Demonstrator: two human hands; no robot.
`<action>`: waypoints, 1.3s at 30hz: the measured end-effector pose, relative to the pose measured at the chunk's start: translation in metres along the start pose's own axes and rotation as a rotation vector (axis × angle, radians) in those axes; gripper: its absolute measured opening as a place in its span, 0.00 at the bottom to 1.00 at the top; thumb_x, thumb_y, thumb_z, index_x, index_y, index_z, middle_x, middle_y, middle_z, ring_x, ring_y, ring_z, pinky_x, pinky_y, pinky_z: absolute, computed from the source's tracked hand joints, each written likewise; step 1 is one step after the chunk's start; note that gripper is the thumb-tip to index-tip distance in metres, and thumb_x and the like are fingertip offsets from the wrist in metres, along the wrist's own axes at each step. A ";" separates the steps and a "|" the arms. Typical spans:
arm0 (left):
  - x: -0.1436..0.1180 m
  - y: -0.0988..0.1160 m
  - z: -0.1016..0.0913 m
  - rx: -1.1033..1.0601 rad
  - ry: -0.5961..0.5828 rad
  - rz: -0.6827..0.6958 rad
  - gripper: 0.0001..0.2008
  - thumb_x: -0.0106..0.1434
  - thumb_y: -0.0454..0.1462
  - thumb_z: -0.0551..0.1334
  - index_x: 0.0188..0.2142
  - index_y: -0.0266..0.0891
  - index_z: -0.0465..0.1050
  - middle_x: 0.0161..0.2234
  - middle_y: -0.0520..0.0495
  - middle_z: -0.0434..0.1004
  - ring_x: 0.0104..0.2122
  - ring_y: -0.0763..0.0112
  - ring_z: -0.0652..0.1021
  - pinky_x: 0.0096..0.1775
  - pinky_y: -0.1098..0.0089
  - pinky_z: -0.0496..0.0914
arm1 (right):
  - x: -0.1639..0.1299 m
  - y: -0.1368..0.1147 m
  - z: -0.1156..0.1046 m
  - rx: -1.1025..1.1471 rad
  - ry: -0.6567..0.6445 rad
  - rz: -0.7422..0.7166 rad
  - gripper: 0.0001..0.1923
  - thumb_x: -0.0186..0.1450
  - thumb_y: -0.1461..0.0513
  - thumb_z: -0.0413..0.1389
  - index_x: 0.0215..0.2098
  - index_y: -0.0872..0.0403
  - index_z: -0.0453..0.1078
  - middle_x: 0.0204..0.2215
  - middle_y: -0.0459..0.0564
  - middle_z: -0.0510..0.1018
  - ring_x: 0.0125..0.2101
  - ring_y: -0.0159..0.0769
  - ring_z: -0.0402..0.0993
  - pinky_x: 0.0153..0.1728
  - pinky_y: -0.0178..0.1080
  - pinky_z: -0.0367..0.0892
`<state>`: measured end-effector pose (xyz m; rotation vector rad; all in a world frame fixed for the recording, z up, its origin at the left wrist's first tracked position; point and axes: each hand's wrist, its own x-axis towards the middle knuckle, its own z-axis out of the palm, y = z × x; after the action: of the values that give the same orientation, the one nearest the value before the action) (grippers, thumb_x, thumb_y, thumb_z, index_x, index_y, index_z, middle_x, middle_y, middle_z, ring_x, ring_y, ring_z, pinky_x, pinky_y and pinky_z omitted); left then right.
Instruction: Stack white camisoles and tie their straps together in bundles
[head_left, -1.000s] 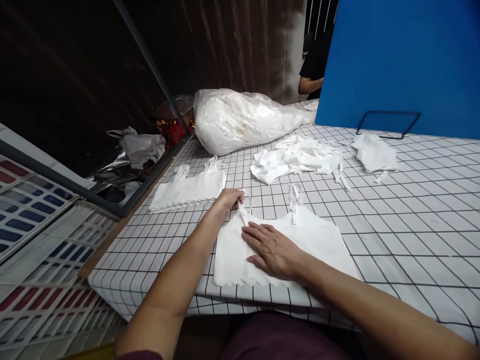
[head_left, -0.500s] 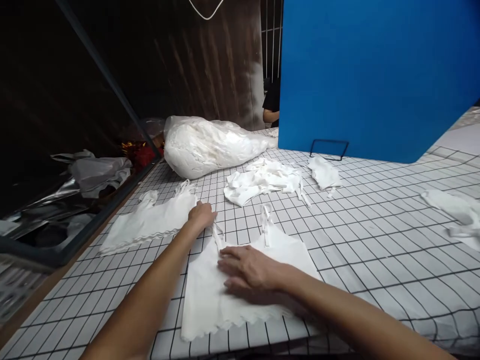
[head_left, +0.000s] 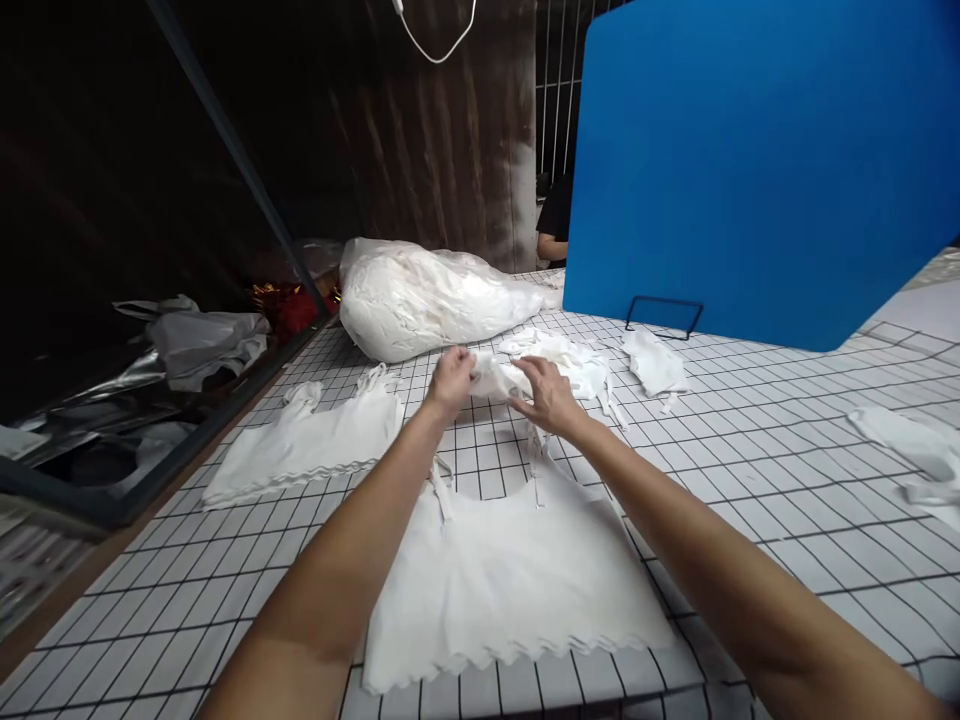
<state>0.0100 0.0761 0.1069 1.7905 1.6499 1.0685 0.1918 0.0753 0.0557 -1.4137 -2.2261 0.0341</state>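
A white camisole [head_left: 517, 575] with thin straps and a wavy hem is spread flat on the table in front of me, beneath my forearms. Beyond it, my left hand [head_left: 452, 380] is closed on the edge of a crumpled white garment [head_left: 491, 380] at the near side of a loose pile. My right hand [head_left: 551, 395] is at the other end of that cloth, thumb and fingers apart around it. More white garments [head_left: 566, 350] lie bunched behind my right hand. A neat stack of white camisoles [head_left: 307, 450] is to the left.
A big clear bag of white cloth [head_left: 435, 300] rests at the back. A blue board [head_left: 750, 170] stands behind a black wire stand [head_left: 664, 318]. More white pieces [head_left: 654, 362] lie on the gridded tablecloth [head_left: 750, 450]. Someone's arm [head_left: 553, 245] shows behind the board.
Both hands have moved forward from the spread camisole and its strap to the loose pile. My left hand now grips a white garment there. The view has shifted slightly.
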 end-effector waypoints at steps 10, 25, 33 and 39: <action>-0.087 0.074 -0.109 -0.939 0.129 0.067 0.06 0.65 0.37 0.60 0.35 0.35 0.71 0.32 0.50 0.75 0.39 0.70 0.79 0.43 0.72 0.73 | -0.074 -0.034 -0.075 0.798 -0.111 -0.071 0.14 0.69 0.53 0.52 0.33 0.54 0.69 0.29 0.47 0.75 0.31 0.34 0.70 0.33 0.37 0.65; -0.194 -0.094 -0.073 0.196 -0.172 -0.031 0.25 0.60 0.54 0.62 0.46 0.37 0.70 0.42 0.42 0.73 0.42 0.59 0.74 0.43 0.60 0.71 | -0.172 -0.019 -0.071 0.804 -0.281 0.202 0.18 0.68 0.48 0.54 0.30 0.54 0.69 0.28 0.47 0.70 0.29 0.33 0.65 0.31 0.36 0.63; -0.207 -0.070 -0.046 0.232 -0.207 0.209 0.12 0.65 0.41 0.59 0.43 0.37 0.75 0.42 0.42 0.76 0.45 0.58 0.74 0.46 0.59 0.69 | -0.157 -0.043 -0.087 1.440 -0.164 0.444 0.17 0.60 0.51 0.65 0.30 0.54 0.68 0.23 0.42 0.65 0.21 0.25 0.60 0.22 0.30 0.60; -0.187 -0.074 -0.077 -0.174 -0.323 0.005 0.17 0.66 0.47 0.57 0.35 0.36 0.77 0.30 0.48 0.77 0.32 0.66 0.76 0.34 0.70 0.69 | -0.148 -0.029 -0.089 1.519 -0.040 0.584 0.16 0.57 0.54 0.68 0.27 0.54 0.68 0.22 0.42 0.66 0.20 0.25 0.61 0.19 0.29 0.61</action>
<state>-0.0899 -0.1065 0.0522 1.7467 1.3192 0.8431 0.2545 -0.0861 0.0835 -0.9657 -1.0177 1.5375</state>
